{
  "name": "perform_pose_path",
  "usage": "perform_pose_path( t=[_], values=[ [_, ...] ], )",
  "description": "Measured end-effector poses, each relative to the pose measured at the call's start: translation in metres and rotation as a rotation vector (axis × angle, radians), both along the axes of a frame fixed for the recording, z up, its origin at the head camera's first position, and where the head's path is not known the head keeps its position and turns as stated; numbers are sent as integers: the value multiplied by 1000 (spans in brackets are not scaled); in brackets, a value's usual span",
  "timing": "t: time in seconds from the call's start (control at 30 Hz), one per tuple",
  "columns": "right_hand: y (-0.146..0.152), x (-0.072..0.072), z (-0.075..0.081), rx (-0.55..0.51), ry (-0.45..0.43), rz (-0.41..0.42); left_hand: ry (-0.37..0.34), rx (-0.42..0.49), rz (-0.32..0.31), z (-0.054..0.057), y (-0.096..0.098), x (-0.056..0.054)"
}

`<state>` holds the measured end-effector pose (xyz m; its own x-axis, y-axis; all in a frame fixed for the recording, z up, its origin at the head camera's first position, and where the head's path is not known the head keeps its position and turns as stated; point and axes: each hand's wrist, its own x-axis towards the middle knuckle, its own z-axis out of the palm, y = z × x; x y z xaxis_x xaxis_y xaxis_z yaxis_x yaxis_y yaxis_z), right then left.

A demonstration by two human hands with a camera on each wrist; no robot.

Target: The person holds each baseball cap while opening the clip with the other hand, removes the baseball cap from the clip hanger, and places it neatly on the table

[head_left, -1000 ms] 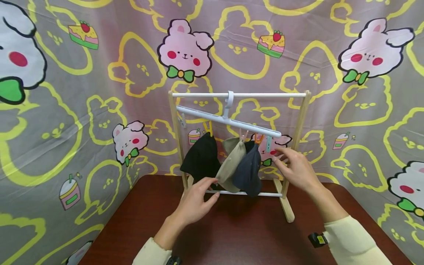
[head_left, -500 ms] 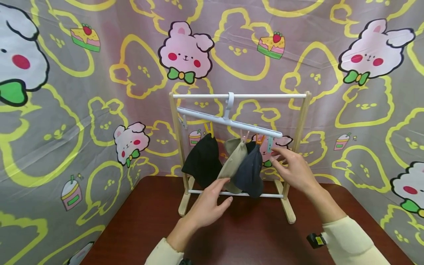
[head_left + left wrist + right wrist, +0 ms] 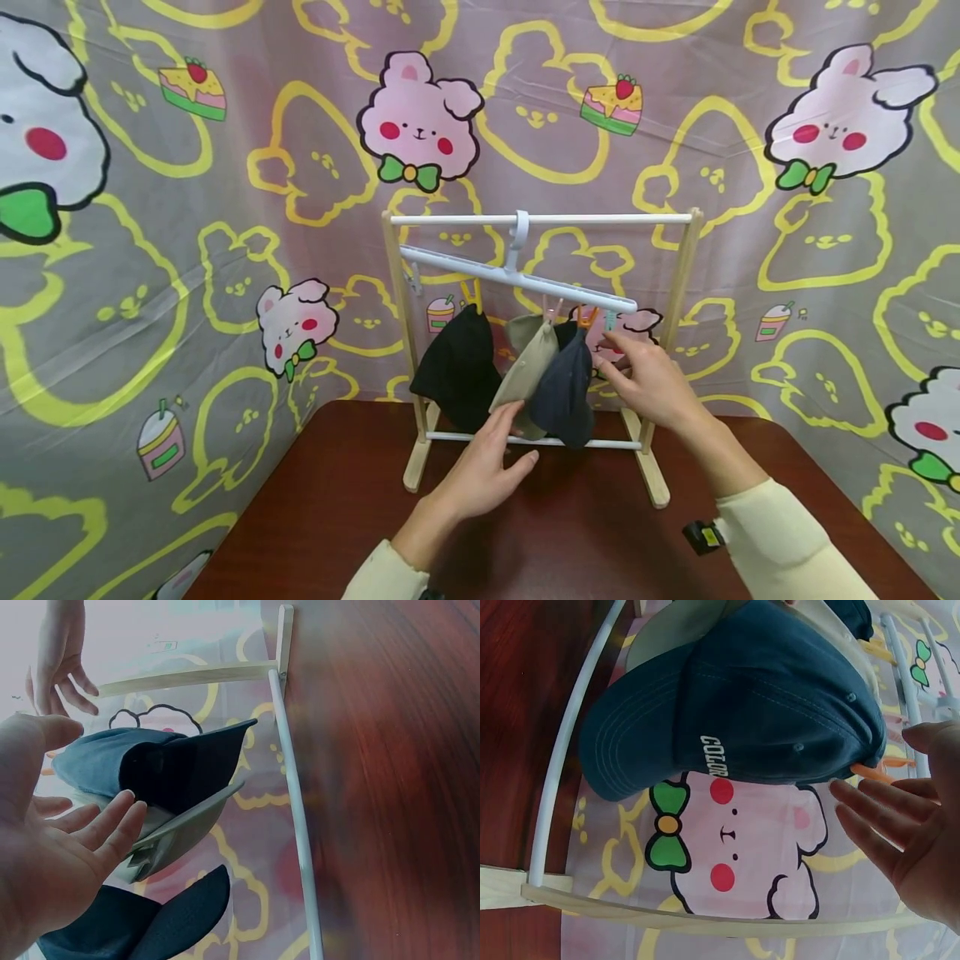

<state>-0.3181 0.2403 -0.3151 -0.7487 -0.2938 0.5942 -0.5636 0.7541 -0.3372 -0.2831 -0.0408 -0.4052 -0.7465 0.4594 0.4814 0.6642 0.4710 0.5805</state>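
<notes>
Three caps hang from a tilted white hanger (image 3: pixel 457 262). The black cap (image 3: pixel 457 371) is under a yellow clip (image 3: pixel 471 296), the beige cap (image 3: pixel 527 367) under a pink clip (image 3: pixel 552 309), and the navy cap (image 3: pixel 564 392) under an orange clip (image 3: pixel 874 774). My left hand (image 3: pixel 483 471), fingers loosely extended, is below the caps by the beige cap's lower edge; contact cannot be told. My right hand (image 3: pixel 648 379) is just right of the navy cap's top, fingertips close to the orange clip. In the right wrist view its fingers are spread and hold nothing. White lettering marks the navy cap (image 3: pixel 765 705).
The hanger hooks onto the white top bar (image 3: pixel 600 219) of a wooden-legged rack (image 3: pixel 682 292) on a dark red-brown table (image 3: pixel 585 525). A teal clip (image 3: pixel 610 320) and a grey clip (image 3: pixel 413 279) also hang from it. A patterned curtain (image 3: pixel 300 208) surrounds the table.
My left hand has shifted right along the front of the caps, from beneath the black one to beneath the beige one. My right hand has moved slightly left toward the navy cap.
</notes>
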Motion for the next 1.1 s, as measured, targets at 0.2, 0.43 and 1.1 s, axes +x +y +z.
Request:
perform_pose_path(
  t=[0.2,0.43,1.1],
  values=[
    [-4,-3,-1,78,-70,-33,-25,11,-7,-1,2,-2],
    [-11,-6,2,107,-196,-23,-43,18,-19,-3,7,-3],
    [-9,-27,-3,-226,-159,213,-33,6,12,0,9,-7]
  ],
)
